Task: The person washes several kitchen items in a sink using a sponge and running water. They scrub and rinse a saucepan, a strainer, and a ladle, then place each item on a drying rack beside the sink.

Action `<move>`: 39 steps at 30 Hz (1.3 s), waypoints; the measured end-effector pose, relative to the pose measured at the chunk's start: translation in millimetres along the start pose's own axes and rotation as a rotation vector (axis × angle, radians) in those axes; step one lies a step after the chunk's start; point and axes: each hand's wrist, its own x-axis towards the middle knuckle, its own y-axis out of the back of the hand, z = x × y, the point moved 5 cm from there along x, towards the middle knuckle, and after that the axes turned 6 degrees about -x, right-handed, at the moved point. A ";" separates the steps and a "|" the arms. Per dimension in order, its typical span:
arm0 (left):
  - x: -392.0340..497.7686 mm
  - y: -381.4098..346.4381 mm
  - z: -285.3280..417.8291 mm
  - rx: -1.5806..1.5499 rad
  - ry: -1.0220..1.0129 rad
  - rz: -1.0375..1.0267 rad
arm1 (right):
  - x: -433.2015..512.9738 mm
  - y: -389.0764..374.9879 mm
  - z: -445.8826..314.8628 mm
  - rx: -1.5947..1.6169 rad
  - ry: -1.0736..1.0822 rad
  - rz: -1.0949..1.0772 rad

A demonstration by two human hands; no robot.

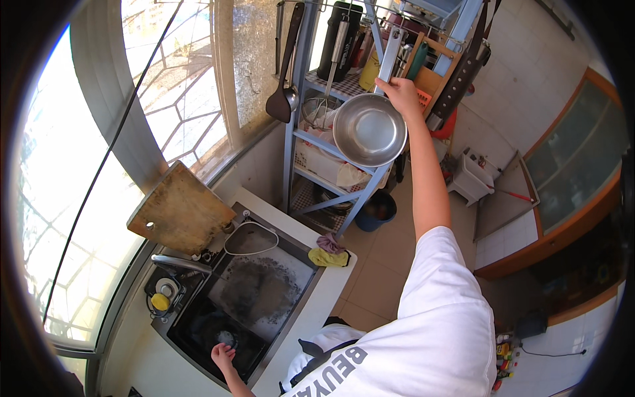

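Observation:
My right hand (403,95) is at the handle of a stainless steel saucepan (370,130), which hangs handle up against the front of a metal shelf rack (325,144). Whether the pan hangs on a hook or only from my fingers is hard to tell. Over the dark left part of the sink (243,369), my left hand (223,353) has its fingers loosely curled, and no object shows in it. Soapy, greyish water (268,288) lies in the larger part of the sink, below the faucet (181,263).
A wooden cutting board (181,211) leans by the window. Cloths (330,254) lie on the counter corner. A spatula (283,101) and a whisk (330,84) hang at the rack. A blue bucket (369,223) stands on the floor. A yellow sponge (159,301) sits behind the sink.

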 end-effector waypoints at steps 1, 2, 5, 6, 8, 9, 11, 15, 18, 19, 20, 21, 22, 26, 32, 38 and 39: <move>0.7 0.7 -0.9 0.005 0.003 -0.001 | 0.0 -3.0 1.3 0.022 -0.007 -0.002; 1.4 1.4 -2.0 0.011 0.005 -0.001 | 0.3 -6.3 2.8 0.043 -0.001 0.002; 3.5 2.7 -8.2 0.020 0.020 -0.010 | 3.0 -18.0 10.3 0.145 0.014 0.012; 3.5 2.9 -10.0 0.021 0.026 -0.011 | 5.1 -25.4 12.9 0.209 0.017 0.013; 3.6 -2.2 -14.3 0.017 0.035 -0.027 | 11.7 -30.0 28.2 0.291 0.009 -0.003; 2.9 -2.5 -14.8 0.015 0.038 -0.028 | 10.0 -31.3 27.0 0.287 0.017 -0.002; 2.0 -5.1 -17.0 0.025 0.047 -0.026 | 3.0 -34.8 25.6 0.276 0.036 0.001; -1.5 -15.4 -21.6 0.029 0.048 -0.023 | -12.9 -34.0 20.2 0.292 0.150 -0.049; -0.1 -8.2 -30.2 0.059 0.018 -0.080 | -61.3 -29.4 -25.1 0.061 0.308 0.396; -7.7 1.0 -31.2 0.102 0.005 -0.067 | -84.8 -37.5 -49.9 0.223 0.333 0.363; -8.4 2.5 -30.7 0.172 -0.024 -0.072 | -103.5 -45.7 -66.6 0.258 0.372 0.358; -14.5 -1.6 -28.9 0.203 -0.066 -0.076 | -128.1 -53.8 -75.5 0.280 0.402 0.341; -23.1 -5.1 -24.6 0.234 -0.110 -0.075 | -152.0 -70.7 -80.4 0.311 0.373 0.219; -50.5 0.9 -13.5 0.683 -0.207 -0.015 | -255.4 -201.6 -73.7 0.402 0.219 -0.454; -84.2 20.4 -20.5 0.917 -0.261 0.157 | -421.3 -410.1 -66.4 0.663 -0.192 -1.234; -87.8 16.5 -49.0 0.907 -0.288 0.279 | -459.9 -504.8 -156.6 0.649 -0.497 -1.724; -86.5 14.4 -56.4 0.901 -0.280 0.297 | -461.8 -514.7 -168.1 0.776 -0.621 -1.793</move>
